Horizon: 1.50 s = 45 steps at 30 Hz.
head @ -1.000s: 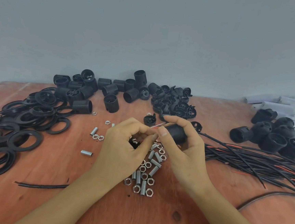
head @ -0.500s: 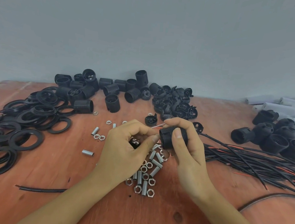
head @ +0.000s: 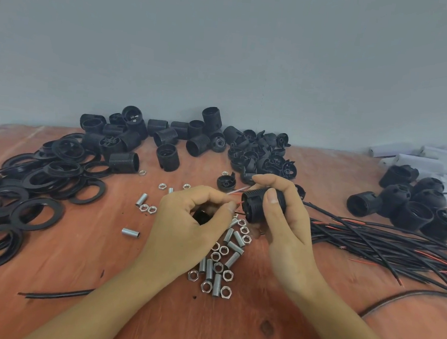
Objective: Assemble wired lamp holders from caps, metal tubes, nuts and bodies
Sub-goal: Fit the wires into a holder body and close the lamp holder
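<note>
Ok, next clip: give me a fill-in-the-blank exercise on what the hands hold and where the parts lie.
1. The right hand grips a black lamp holder body, and the left hand pinches a thin ____ wire at its end.
2. The flat black rings are heaped on the ____ side of the table.
3. The bundle of black cables lies to the ____ of both hands.
Missing words: red; left; right.
</note>
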Each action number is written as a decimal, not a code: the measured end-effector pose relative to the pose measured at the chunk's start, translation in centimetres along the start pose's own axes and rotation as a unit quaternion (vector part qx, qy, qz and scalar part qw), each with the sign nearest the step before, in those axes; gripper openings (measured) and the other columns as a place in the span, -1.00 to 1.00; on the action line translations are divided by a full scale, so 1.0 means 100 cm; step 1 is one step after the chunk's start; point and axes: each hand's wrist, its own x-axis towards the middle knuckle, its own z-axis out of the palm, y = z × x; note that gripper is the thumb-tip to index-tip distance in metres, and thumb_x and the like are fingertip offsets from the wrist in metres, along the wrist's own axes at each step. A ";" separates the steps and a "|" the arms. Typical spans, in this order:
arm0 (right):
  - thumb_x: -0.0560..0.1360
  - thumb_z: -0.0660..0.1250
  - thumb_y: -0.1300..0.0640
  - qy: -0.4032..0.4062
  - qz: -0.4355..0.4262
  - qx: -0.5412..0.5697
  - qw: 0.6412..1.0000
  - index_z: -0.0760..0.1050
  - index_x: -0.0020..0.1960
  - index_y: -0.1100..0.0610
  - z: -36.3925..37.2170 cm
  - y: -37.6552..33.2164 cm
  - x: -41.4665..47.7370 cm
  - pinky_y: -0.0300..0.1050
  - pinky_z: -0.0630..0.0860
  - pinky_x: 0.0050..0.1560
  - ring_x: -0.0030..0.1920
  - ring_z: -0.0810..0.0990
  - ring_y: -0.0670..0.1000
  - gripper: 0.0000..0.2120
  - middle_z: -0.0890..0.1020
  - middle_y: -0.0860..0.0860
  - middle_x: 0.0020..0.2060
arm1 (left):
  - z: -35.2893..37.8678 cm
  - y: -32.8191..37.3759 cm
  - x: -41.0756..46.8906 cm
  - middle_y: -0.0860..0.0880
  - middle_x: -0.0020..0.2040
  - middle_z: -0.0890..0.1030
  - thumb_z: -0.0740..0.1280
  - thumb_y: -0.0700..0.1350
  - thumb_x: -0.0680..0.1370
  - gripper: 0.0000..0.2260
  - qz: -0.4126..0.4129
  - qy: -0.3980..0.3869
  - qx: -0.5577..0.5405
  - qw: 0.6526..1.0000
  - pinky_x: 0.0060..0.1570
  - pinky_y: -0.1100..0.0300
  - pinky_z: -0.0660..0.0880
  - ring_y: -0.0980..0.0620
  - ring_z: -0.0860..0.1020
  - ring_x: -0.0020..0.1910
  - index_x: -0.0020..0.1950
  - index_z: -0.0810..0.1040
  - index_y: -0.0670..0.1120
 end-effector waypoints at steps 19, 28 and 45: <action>0.59 0.15 -0.06 -0.040 -0.020 -0.055 0.997 0.49 0.06 -0.07 -0.006 0.007 -0.002 -0.06 0.34 -0.30 -0.35 0.30 0.19 -0.83 0.46 0.05 -0.29 | 0.002 -0.010 -0.003 0.04 -0.34 0.61 0.42 -0.26 0.47 -0.92 0.142 0.016 0.110 0.984 -0.36 0.18 0.45 0.08 0.56 -0.35 -0.20 0.68 -0.14; 0.60 0.15 -0.04 -0.021 -0.021 -0.047 0.998 0.51 0.13 -0.08 -0.004 0.006 0.001 -0.35 0.42 -0.17 -0.24 0.49 -0.20 -0.80 0.54 -0.24 -0.24 | 0.004 -0.004 0.000 0.14 -0.36 0.66 0.47 -0.18 0.48 -0.95 -0.001 0.026 0.023 0.999 -0.34 0.44 0.42 0.20 0.61 -0.37 -0.16 0.72 -0.07; 0.60 0.14 -0.07 -0.042 -0.015 -0.072 0.996 0.49 0.10 -0.05 -0.009 0.007 0.000 -0.30 0.37 -0.22 -0.34 0.38 -0.15 -0.80 0.49 -0.23 -0.31 | 0.001 -0.007 0.000 0.09 -0.34 0.59 0.38 -0.27 0.49 -0.89 0.118 0.004 0.101 0.988 -0.35 0.34 0.41 0.11 0.54 -0.37 -0.18 0.67 -0.13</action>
